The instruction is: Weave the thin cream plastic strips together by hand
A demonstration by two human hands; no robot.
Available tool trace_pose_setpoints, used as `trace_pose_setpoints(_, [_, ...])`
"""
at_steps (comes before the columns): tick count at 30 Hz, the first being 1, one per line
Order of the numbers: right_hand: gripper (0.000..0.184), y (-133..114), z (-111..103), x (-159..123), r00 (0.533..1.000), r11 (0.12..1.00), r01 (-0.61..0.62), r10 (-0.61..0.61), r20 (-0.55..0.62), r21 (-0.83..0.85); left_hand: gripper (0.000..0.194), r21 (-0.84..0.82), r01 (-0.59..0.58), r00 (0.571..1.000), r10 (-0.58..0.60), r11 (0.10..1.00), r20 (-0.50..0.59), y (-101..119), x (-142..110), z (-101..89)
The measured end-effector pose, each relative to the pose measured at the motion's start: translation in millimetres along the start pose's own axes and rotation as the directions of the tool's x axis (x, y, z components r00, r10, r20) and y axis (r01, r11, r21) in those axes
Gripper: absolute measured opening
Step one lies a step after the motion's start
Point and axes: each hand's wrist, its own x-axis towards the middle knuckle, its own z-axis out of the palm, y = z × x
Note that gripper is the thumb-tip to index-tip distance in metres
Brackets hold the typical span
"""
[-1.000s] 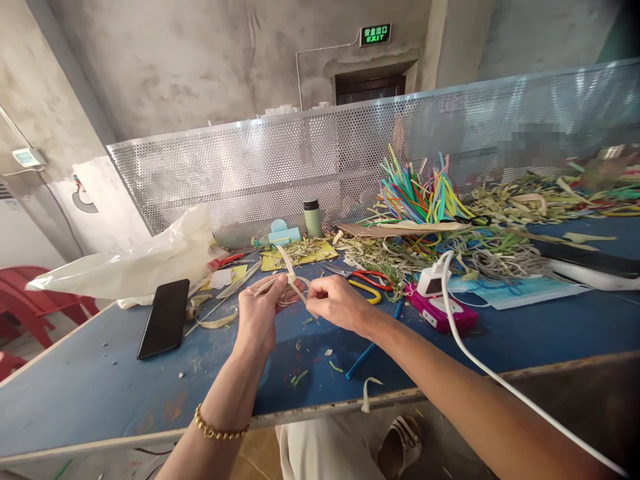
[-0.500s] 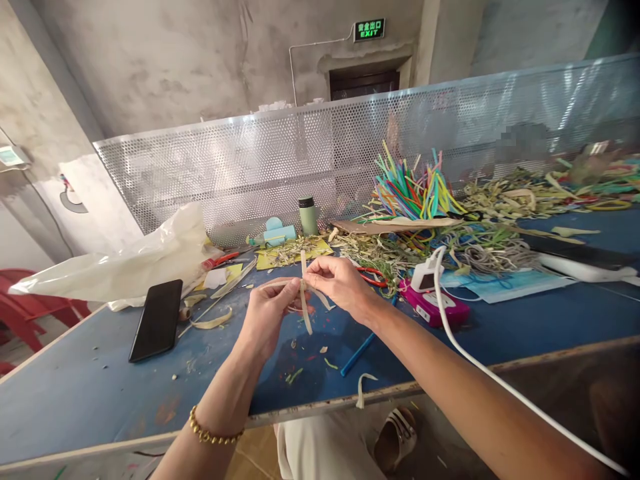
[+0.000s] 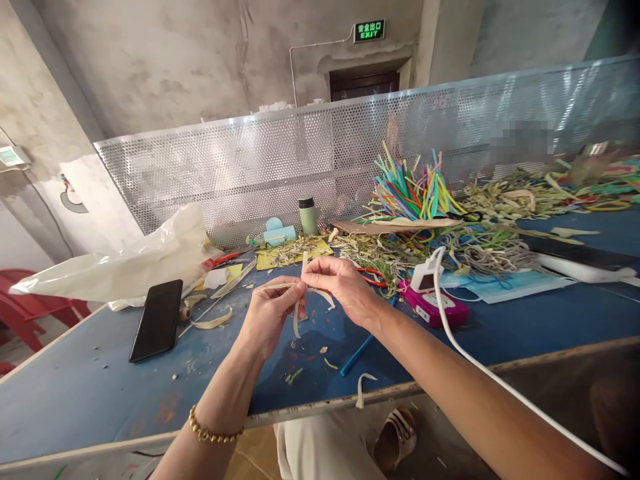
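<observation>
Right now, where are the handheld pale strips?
In the head view, the pale strips are near the centre, held by the left hand and right hand above the blue table.

A grey wall (image 3: 200,60), its surface blotched, stood at the far side. High on it, right of centre, a green EXIT sign (image 3: 369,31) glowed above a dark doorway (image 3: 363,85), and a thin white pipe (image 3: 291,77) ran left and down from the sign. A perforated metal screen (image 3: 240,167) crossed behind the blue tabletop (image 3: 95,400), hiding the doorway's lower part and catching bright streaks of light at right. At far left, a pale box (image 3: 13,157) hung above a red chair (image 3: 37,307). The near floor (image 3: 430,447) lay in shadow.
</observation>
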Motion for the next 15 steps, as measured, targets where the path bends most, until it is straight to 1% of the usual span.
trace_pose_setpoints(3, [0.016,2.4,0.4,1.1,0.997,0.999,0.028,-0.03,-0.064,-0.032,0.022,0.005,0.016,1.0,-0.016,1.0,0.017,-0.3,-0.2,1.2])
trace_pose_setpoints(5, [0.015,4.8,-0.2,2.3,0.995,0.993,0.066,-0.073,-0.072,-0.094,0.023,0.014,0.019,1.0,-0.019,1.0,0.012,-0.7,-0.1,1.0])
trace_pose_setpoints(7, [0.017,6.6,-1.6,3.3,0.991,0.977,0.111,-0.122,-0.051,-0.182,0.024,0.022,0.029,1.0,-0.029,0.999,-0.008,-1.0,0.3,0.0])
trace_pose_setpoints(9, [0.021,7.4,-3.5,3.4,0.987,0.945,0.151,-0.16,-0.006,-0.291,0.026,0.021,0.039,0.999,-0.038,0.999,-0.025,-1.1,0.8,-1.5])
trace_pose_setpoints(11, [0.024,7.4,-5.5,2.7,0.985,0.904,0.17,-0.163,0.051,-0.394,0.028,0.006,0.04,0.999,-0.039,0.999,-0.033,-0.7,1.3,-2.8])
trace_pose_setpoints(13, [0.021,7.1,-7.0,1.8,0.985,0.87,0.172,-0.145,0.094,-0.463,0.03,-0.019,0.053,0.998,-0.054,0.998,-0.029,0.2,1.6,-3.5])
trace_pose_setpoints(15, [0.018,7.0,-7.8,1.3,0.985,0.85,0.17,-0.14,0.098,-0.499,0.031,-0.056,0.101,0.995,-0.102,0.993,-0.016,1.5,1.4,-3.6])
